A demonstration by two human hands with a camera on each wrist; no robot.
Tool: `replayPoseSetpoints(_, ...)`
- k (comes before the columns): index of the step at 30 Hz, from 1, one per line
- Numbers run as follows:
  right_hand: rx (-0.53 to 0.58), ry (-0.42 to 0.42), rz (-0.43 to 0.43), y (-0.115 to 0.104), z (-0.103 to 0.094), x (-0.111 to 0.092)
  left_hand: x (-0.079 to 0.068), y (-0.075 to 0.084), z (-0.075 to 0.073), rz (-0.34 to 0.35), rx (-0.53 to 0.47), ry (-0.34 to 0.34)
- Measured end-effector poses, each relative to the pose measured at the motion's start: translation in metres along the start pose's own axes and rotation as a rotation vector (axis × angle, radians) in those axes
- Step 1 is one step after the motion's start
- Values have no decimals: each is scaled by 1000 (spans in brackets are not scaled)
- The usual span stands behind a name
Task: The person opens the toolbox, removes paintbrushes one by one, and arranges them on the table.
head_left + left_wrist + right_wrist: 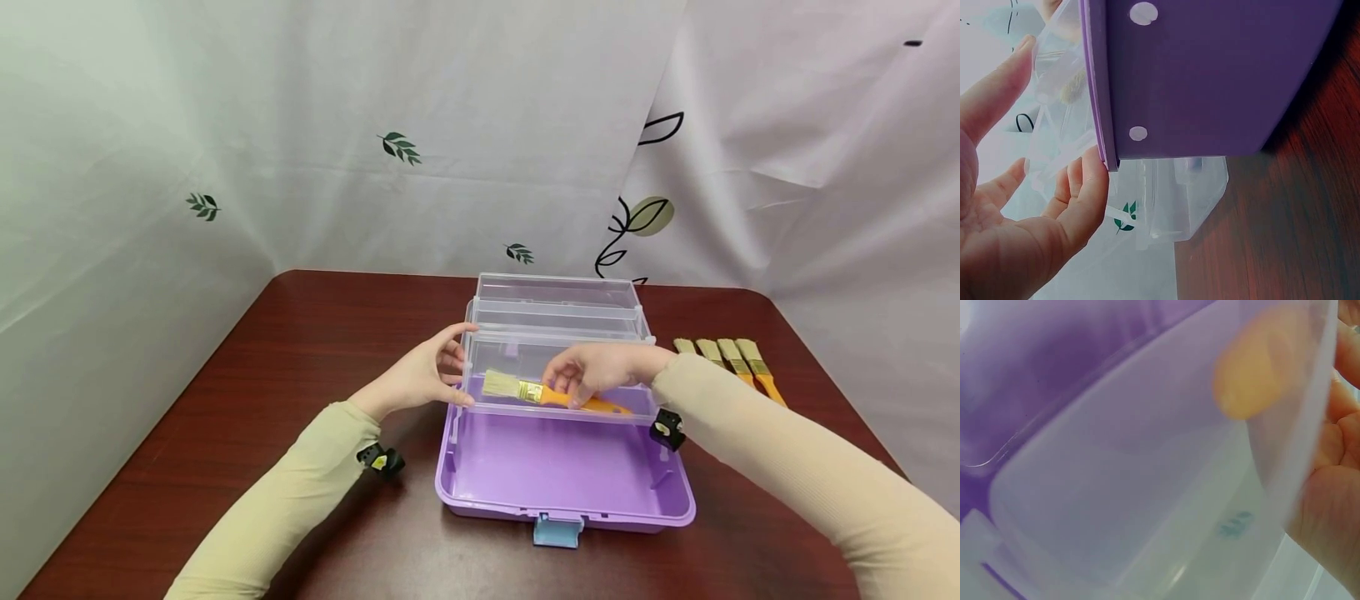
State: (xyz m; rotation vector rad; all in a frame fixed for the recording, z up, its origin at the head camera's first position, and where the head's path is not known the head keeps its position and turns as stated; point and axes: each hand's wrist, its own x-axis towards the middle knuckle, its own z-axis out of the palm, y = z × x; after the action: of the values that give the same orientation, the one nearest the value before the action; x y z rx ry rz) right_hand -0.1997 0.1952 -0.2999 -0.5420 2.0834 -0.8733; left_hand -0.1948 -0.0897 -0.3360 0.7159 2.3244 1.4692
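A purple toolbox (562, 471) stands open on the table, its clear tiered trays raised toward the back. My right hand (600, 367) pinches the orange handle of a paintbrush (530, 392) that lies lengthwise in the front clear tray (517, 409), bristles to the left. Through the tray wall, the right wrist view shows the blurred handle end (1250, 375). At the tray's left end, my left hand (420, 371) holds it between spread thumb and index finger. Its other fingers curl by the purple rim (1105, 112) in the left wrist view.
Several more paintbrushes (752, 357) lie in a row at the right, partly behind my right sleeve (757, 425). A blue latch (558, 531) hangs from the toolbox front. Patterned white cloth (337, 208) surrounds the dark red wooden table (330, 325).
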Motion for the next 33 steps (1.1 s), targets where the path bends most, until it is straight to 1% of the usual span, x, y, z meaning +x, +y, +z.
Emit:
replayPoseSetpoints(7,51,2,-20,2,-1,0,-1,0,0,13,-1,-5)
replayPoseSetpoints(13,95,25,-7,2,-4,-4,0,-1,0,-5,-2,-3)
replayPoseSetpoints(17,130,31,-25,1,-7,-8,1,-1,0,-8,0,-4)
replayPoseSetpoints(22,200,36,-66,0,-12,-13,0,-1,-1,10,-14,-13)
replayPoseSetpoints(25,229,65,-91,0,-13,-17,0,-1,-1,15,-14,-13)
replayPoseSetpoints(28,281,94,-118,2,-13,-21,0,-1,-1,14,-16,-13)
replayPoseSetpoints(33,394,111,-200,7,-12,-30,0,-2,-1,12,-16,-14)
